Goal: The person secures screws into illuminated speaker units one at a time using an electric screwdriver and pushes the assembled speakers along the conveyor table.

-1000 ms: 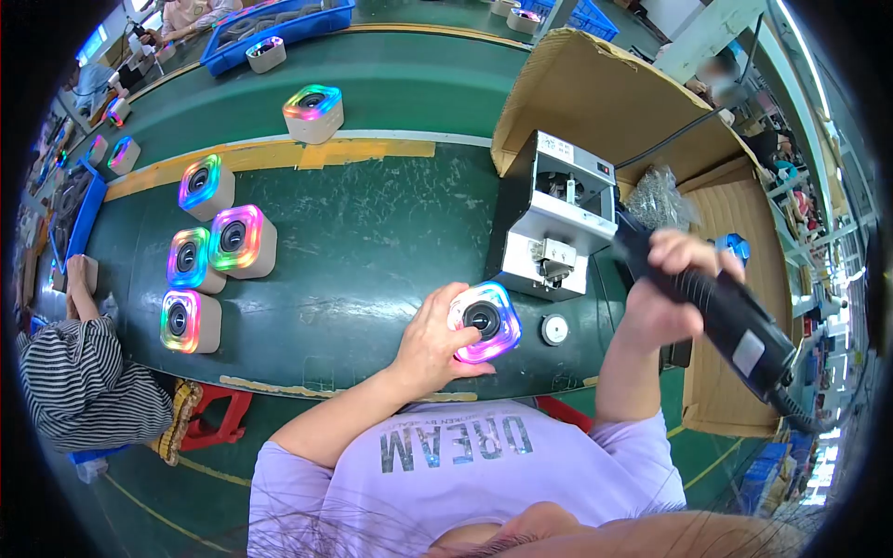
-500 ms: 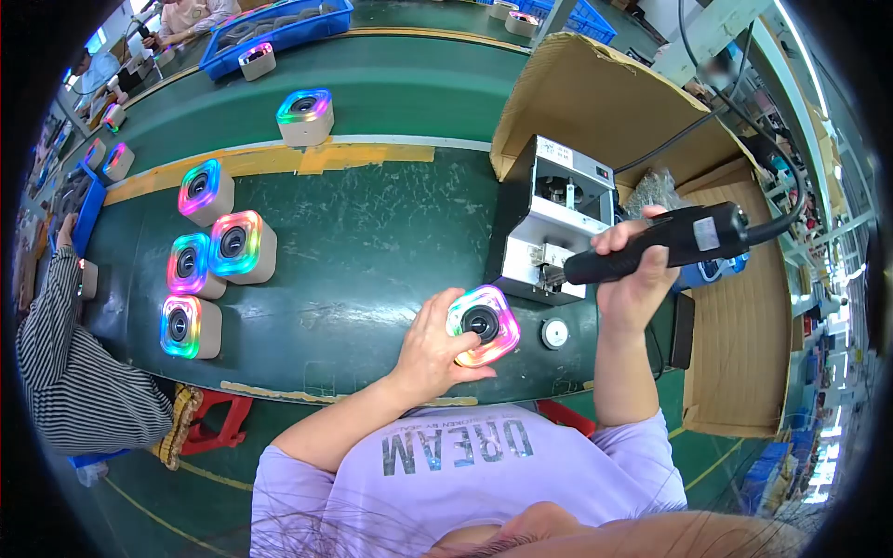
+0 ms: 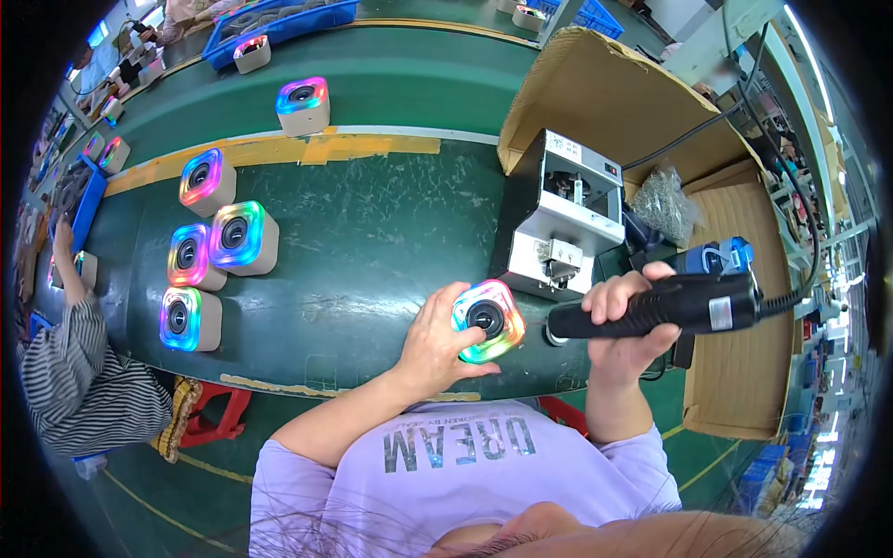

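Note:
My left hand (image 3: 433, 342) is closed on a small square speaker (image 3: 476, 352) with a glowing coloured rim and a dark round cone, near the table's front edge. The thumb lies over the face beside the cone. My right hand (image 3: 625, 327) wraps round a black corded electric screwdriver (image 3: 693, 307), held almost level. Its nose points left towards the speaker, with a gap between them, and covers most of a small silver disc (image 3: 555, 338) on the table. The bit's tip cannot be made out. Behind the screwdriver stands a black and silver screw feeder (image 3: 558, 228).
Several lit speakers (image 3: 244, 238) stand together on the green table (image 3: 363, 232) at the left. Another speaker (image 3: 303, 107) sits on the belt behind. A cardboard box (image 3: 739, 372) wraps round the feeder, with a bag of screws (image 3: 668, 206) inside. A co-worker's striped sleeve (image 3: 79, 344) is far left.
My right hand has brought the screwdriver away from the feeder, down and towards me, over the disc. The left hand stays on the speaker. The co-worker's arm at left has shifted.

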{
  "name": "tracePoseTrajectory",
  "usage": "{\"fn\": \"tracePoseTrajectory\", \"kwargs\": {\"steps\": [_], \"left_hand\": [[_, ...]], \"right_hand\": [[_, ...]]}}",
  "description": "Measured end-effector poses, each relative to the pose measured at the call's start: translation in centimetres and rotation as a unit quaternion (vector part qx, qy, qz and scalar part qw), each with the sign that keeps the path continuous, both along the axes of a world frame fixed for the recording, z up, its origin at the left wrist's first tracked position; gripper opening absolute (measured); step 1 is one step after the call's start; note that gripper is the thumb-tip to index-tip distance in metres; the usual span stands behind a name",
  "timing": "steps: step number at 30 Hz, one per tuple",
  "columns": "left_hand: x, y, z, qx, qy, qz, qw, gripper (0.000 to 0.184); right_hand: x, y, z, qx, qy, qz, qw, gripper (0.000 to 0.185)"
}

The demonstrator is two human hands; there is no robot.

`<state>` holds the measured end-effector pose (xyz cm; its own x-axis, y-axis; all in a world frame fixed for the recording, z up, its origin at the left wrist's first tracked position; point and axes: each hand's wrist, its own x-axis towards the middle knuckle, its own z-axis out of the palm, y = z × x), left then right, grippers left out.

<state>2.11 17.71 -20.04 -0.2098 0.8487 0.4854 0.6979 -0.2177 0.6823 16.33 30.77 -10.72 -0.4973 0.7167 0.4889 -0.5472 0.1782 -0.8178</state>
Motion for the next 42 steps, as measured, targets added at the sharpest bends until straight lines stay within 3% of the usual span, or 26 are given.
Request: {"fn": "tracePoseTrajectory", "kwargs": {"steps": [9, 12, 19, 25, 29, 36, 38, 40, 42], "left_hand": [[-0.1, 0.0, -0.1, -0.006, 0.001, -0.001, 1.0, 0.037], [0.0, 0.0, 0.1, -0.007, -0.004, -0.001, 1.0, 0.036], [0.1, 0.0, 0.3, -0.009, 0.002, 0.002, 1.0, 0.038], [-0.3, -0.6, 0.1, -0.014, 0.022, 0.022, 0.999, 0.046], [-0.6, -1.0, 0.8, -0.059, 0.028, 0.033, 0.997, 0.054], [-2.1, -1.5, 2.1, -0.18, 0.027, -0.002, 0.983, 0.045], [-2.1, -1.6, 2.0, -0.186, 0.014, -0.025, 0.982, 0.039], [-1.4, -1.1, 1.8, -0.168, -0.003, -0.02, 0.986, 0.034], [-0.7, -0.4, 1.1, -0.021, 0.039, 0.026, 0.999, 0.03]], "right_hand": [[-0.6, -1.4, -1.7, -0.037, 0.051, 0.064, 0.996, 0.059], [-1.1, -1.2, -1.4, 0.015, -0.015, 0.081, 0.997, 0.055], [-1.4, -1.0, -1.3, 0.02, -0.012, 0.115, 0.993, 0.052], [2.7, 2.2, -1.6, -0.011, -0.027, -0.084, 0.996, 0.057], [4.0, 2.9, -3.3, -0.017, -0.083, -0.131, 0.988, 0.052], [4.0, 3.4, -4.0, -0.007, -0.12, -0.104, 0.987, 0.057], [3.5, 3.2, -2.6, -0.03, -0.051, -0.076, 0.995, 0.06], [2.7, 3.8, -1.6, -0.014, -0.029, -0.056, 0.998, 0.061], [1.2, 4.0, -0.6, 0.026, 0.033, -0.057, 0.997, 0.059]]}}
